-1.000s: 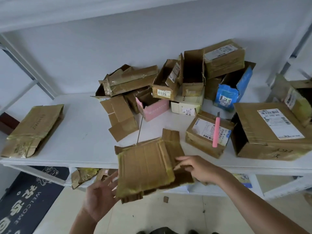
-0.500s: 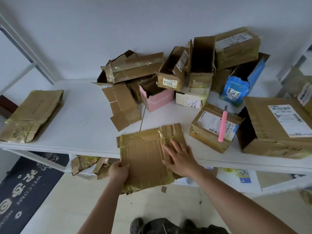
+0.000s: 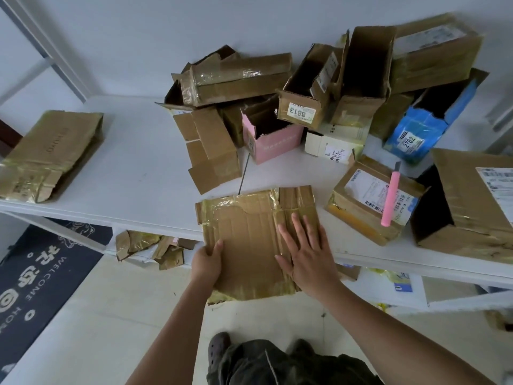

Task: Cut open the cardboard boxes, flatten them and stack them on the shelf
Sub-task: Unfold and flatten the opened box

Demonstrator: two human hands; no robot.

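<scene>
While the left hand (image 3: 206,263) grips the flattened box (image 3: 249,237), seemingly overhanging the shelf (image 3: 133,173), the right hand (image 3: 308,254) presses flat.

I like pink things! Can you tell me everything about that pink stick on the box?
The slim pink plastic utility knife lies untouched on top of a taped brown cardboard box with a white shipping label, right of both hands. Its grey blade tip points away toward the wall; its rounded end reaches the box's near edge.
</scene>
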